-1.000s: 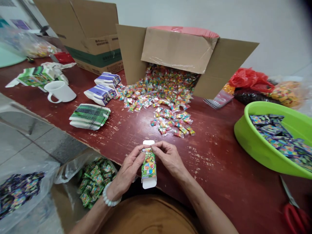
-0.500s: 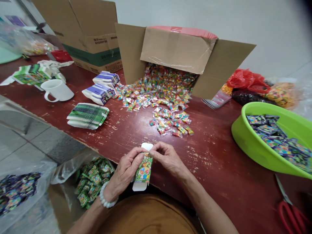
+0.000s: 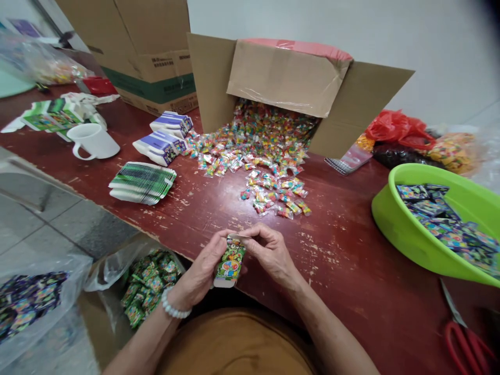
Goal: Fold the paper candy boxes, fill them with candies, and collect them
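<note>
Both hands hold one small green printed carton (image 3: 228, 263) at the near edge of the red table (image 3: 344, 245). My left hand (image 3: 201, 273), with a white bead bracelet on the wrist, grips its side. The fingers of my right hand (image 3: 269, 252) pinch the white top flap, which is bent down over the carton's end. A heap of small wrapped candies (image 3: 269, 156) spills from a cardboard box (image 3: 289, 78) lying on its side, just beyond my hands.
Flat green cartons (image 3: 142, 182), purple cartons (image 3: 164, 138) and a white mug (image 3: 91, 141) lie to the left. A green basin (image 3: 414, 229) of dark packs stands at the right, red-handled scissors (image 3: 471, 341) near it. Below the table edge, a bag holds green cartons (image 3: 150, 284).
The carton's white top flap, upright a second ago, is now folded down by my right fingers. The carton has tilted and its bottom white flap no longer shows.
</note>
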`<state>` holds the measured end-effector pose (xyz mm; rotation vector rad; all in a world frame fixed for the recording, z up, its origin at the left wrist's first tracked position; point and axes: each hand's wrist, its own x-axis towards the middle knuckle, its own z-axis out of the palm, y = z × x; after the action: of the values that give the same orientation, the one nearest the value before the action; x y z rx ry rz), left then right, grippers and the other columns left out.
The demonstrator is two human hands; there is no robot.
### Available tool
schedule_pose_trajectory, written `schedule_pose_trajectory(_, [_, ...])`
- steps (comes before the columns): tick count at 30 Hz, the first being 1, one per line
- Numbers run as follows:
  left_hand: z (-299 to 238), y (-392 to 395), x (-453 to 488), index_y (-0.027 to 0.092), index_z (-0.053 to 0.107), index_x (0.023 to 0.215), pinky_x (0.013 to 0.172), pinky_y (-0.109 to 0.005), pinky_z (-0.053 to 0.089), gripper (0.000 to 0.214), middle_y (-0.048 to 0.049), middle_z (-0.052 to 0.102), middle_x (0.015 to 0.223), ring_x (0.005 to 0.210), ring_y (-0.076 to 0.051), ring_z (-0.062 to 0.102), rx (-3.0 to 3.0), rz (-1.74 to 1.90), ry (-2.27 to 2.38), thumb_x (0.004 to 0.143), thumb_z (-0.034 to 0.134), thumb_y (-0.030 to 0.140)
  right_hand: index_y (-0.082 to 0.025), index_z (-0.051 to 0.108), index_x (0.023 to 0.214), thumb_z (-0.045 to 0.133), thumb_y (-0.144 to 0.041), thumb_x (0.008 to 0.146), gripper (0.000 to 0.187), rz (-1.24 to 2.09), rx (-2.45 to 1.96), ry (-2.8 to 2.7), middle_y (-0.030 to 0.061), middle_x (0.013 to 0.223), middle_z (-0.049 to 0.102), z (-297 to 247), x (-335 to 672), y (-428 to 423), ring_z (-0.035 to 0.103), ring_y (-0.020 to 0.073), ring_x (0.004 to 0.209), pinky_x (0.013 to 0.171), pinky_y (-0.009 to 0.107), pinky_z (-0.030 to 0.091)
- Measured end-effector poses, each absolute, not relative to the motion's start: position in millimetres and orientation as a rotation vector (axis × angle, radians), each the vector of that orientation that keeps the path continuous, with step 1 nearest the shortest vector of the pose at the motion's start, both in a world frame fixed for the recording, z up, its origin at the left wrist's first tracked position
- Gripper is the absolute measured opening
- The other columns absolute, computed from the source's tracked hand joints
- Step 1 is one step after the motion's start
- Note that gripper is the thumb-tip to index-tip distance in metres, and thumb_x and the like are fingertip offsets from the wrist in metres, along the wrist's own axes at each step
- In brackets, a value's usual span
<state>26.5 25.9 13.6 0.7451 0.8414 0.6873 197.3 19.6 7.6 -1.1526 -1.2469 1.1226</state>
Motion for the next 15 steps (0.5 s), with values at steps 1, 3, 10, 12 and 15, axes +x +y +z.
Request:
schedule_pose_trajectory(1, [12, 26, 27, 0.019, 0.051, 0.122, 0.056, -0.028, 0.053, 0.053, -0.0063, 0.069, 0.084, 0.06, -0.018, 0.066, 0.7, 0.611, 0.806, 0.088, 0.054, 0.058, -0.022, 0.074, 0.091, 0.065, -0.029, 0.087, 0.013, 1.079, -1.153, -1.318, 0.0039, 0.084, 0.071, 9, 198, 19, 0.064, 0.0156, 0.072, 0.07, 0.029, 0.051])
schedule_pose_trajectory(3, [10, 27, 29, 0.016, 0.054, 0.123, 0.052, -0.027, 0.051, 0.058, -0.0061, 0.067, 0.075, 0.053, -0.016, 0.063, 0.642, 0.557, 0.802, 0.09, 0.045, 0.063, -0.022, 0.074, 0.095, 0.062, -0.027, 0.09, 0.014, 0.988, -1.109, -1.49, 0.0049, 0.092, 0.073, 12, 200, 18, 0.066, 0.0168, 0.08, 0.078, 0.031, 0.051])
schedule_pose_trajectory(10, [13, 27, 41, 0.018, 0.048, 0.138, 0.045, -0.023, 0.046, 0.062, -0.0019, 0.063, 0.067, 0.048, -0.013, 0.056, 0.832, 0.651, 0.901, 0.093, 0.042, 0.06, -0.018, 0.069, 0.08, 0.068, -0.031, 0.085, 0.014, 1.122, -1.173, -1.381, 0.0063, 0.093, 0.073, 15, 201, 20, 0.065, 0.0136, 0.064, 0.062, 0.028, 0.054])
schedule_pose_trajectory(12, [13, 27, 44, 0.018, 0.048, 0.138, 0.045, -0.023, 0.046, 0.062, -0.0027, 0.065, 0.069, 0.048, -0.013, 0.057, 0.859, 0.654, 0.888, 0.093, 0.041, 0.06, -0.018, 0.068, 0.079, 0.072, -0.036, 0.08, 0.019, 1.302, -1.181, -1.231, 0.0068, 0.093, 0.073, 15, 201, 21, 0.063, 0.012, 0.053, 0.051, 0.026, 0.052])
schedule_pose_trajectory(15, [13, 28, 43, 0.014, 0.055, 0.13, 0.045, -0.023, 0.045, 0.063, -0.0042, 0.066, 0.068, 0.047, -0.012, 0.056, 0.9, 0.637, 0.892, 0.093, 0.039, 0.062, -0.016, 0.065, 0.08, 0.076, -0.04, 0.076, 0.026, 1.53, -1.138, -0.993, 0.0053, 0.084, 0.074, 18, 200, 24, 0.06, 0.0113, 0.044, 0.041, 0.025, 0.049])
